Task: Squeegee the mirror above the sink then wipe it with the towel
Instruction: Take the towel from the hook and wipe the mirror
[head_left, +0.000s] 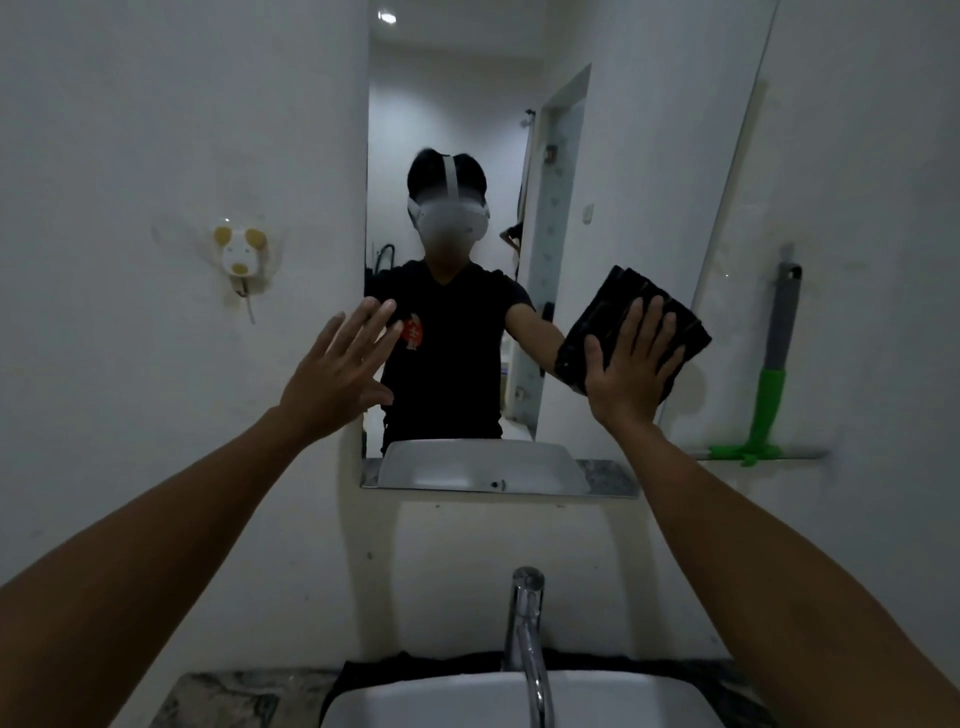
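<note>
Both bare forearms reach up from the lower corners toward the mirror (467, 130), a tall pane fixed to the white wall above the white sink (441, 701). Below them a chrome faucet (527, 623) rises from the sink's back edge, with a dark cloth (363, 670) lying behind the basin on the marbled counter (223, 696).

On the wall to the right of the mirror hangs the squeegee (769, 389), its grey-and-green handle upright, its blade lowest and level, well apart from either hand.

The right hand (631, 364) lies flat on the dark folded towel (602, 322), fingers (652, 322) spread and pointing up, pressing it against the glass near the mirror's right edge at about mid-height. The left hand (337, 369) is raised at the mirror's left edge, palm forward, fingers spread and holding nothing; whether it touches the glass cannot be told.

A small pig-shaped hook (239, 252) sticks to the wall left of the mirror.
</note>
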